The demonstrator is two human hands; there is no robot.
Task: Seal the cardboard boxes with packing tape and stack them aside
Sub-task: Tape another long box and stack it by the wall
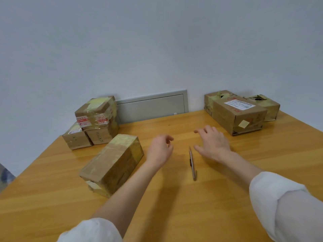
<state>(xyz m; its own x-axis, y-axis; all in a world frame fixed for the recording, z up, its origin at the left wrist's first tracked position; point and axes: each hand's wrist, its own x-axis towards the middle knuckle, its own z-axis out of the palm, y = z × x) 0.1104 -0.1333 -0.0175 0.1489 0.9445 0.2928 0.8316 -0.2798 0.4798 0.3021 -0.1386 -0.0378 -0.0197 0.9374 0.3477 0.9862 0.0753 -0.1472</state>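
— What is the person working on, and where?

— A honey-coloured wooden surface (174, 198) pushed against a pale grey-blue wall (157, 41). A flat grey panel (152, 107) is set into the wall just behind the far edge.

— How many cardboard boxes are there?

— Six can be counted for certain. At the far left corner is a stack of three (95, 112): two side by side below and one on top, which bears red-and-white stickers and yellowish tape. Nearer, a lone box (111, 163) lies lengthwise with tape over its far end, just left of the left forearm. At the far right is a labelled box (239, 116) with a white shipping label on top, and a smaller box (267, 105) touches it from behind. A taped corner shows at the labelled box's back left, but whether that is a seventh box cannot be told.

— Anything else?

— One slim metal pen (192, 163), lying flat between the two arms.

— And the hands?

— Neither holds anything. The left hand (160, 149) is over the surface right of the lone box, its fingers loosely curled. The right hand (213, 140) is palm down with its fingers spread, between the pen and the labelled box. Both white sleeves (279, 198) are pushed up the forearms.
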